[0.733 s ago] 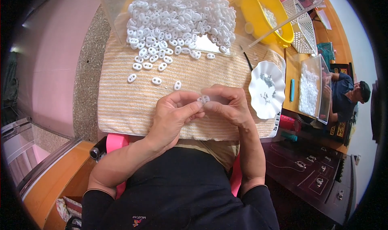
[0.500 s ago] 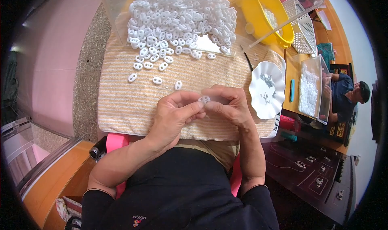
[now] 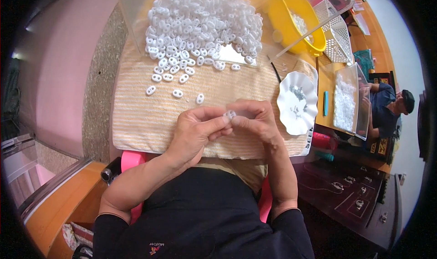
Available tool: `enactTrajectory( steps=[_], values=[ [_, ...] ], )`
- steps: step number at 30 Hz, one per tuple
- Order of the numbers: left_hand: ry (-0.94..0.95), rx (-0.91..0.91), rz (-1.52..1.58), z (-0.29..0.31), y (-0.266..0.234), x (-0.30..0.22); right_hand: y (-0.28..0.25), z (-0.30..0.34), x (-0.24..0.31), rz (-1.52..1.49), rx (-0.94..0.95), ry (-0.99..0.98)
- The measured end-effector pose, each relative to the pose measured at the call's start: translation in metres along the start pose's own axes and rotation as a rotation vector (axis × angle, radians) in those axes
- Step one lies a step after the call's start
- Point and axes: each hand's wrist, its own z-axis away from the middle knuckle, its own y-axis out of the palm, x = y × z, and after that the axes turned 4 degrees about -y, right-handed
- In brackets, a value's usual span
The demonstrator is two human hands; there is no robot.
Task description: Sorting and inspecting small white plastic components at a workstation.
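Note:
Over the striped towel, both hands meet at a small white oval plastic piece with two holes (image 3: 230, 114). My left hand (image 3: 193, 130) has it pinched between thumb and forefinger, the other fingers curled below. From the opposite side, my right hand (image 3: 257, 121) closes thumb and forefinger on the same piece; whether a smaller part sits between these fingertips is hidden. Beyond the hands lie loose pieces of the same kind, the nearest a white two-holed piece (image 3: 200, 98). Right of my right hand stands a white wavy-edged dish (image 3: 285, 115) holding small grey bits.
A large heap of white two-holed pieces (image 3: 205, 22) spills from a clear bin onto the towel (image 3: 141, 122). Back right are a yellow basin (image 3: 277, 4) and a white perforated basket (image 3: 339, 36). A thin black stick (image 3: 276, 71) lies near the dish. Another person (image 3: 387, 104) sits at right.
The view has shifted slightly. Both hands stay together on the white oval piece, with only a small movement at the fingertips.

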Motion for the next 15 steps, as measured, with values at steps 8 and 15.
enactTrajectory(
  steps=[8,15],
  values=[
    [-0.010,0.022,0.120,0.000,0.001,0.004,-0.016,0.001,-0.020,0.347,-0.040,-0.027],
    [0.001,0.138,0.157,0.002,0.000,0.002,-0.012,0.002,-0.023,0.148,-0.005,-0.159]
  ],
)
